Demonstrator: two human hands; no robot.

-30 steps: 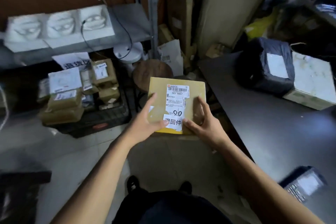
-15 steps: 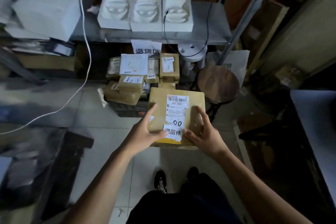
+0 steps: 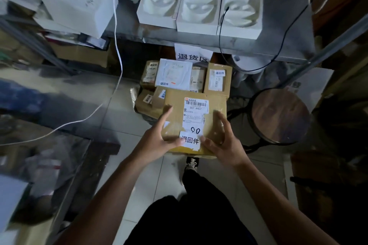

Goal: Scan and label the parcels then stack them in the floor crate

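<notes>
I hold a brown cardboard parcel (image 3: 175, 117) in front of me, above the floor and just short of the floor crate. It carries a white shipping label (image 3: 196, 111) and a white sticker with Chinese characters at its near edge. My left hand (image 3: 159, 137) grips its left side, thumb on top by the sticker and forefinger along the edge. My right hand (image 3: 223, 141) is at the right side with its thumb on the sticker and its fingers spread and arched over the top. The dark floor crate (image 3: 147, 118) is mostly hidden under several labelled parcels (image 3: 218, 78).
A round wooden stool (image 3: 278, 117) stands right of the crate. A grey shelf (image 3: 278, 45) above it bears three white moulded trays (image 3: 201, 6) and a paper sign. White boxes (image 3: 79, 0) sit upper left, and a white cable (image 3: 117, 45) hangs down. My shoe (image 3: 191, 163) is on the tiled floor.
My view has swung left from the grey table to the crate under the shelf, and the parcel came with me. My right hand's fingers have spread and lifted over the parcel's top.
</notes>
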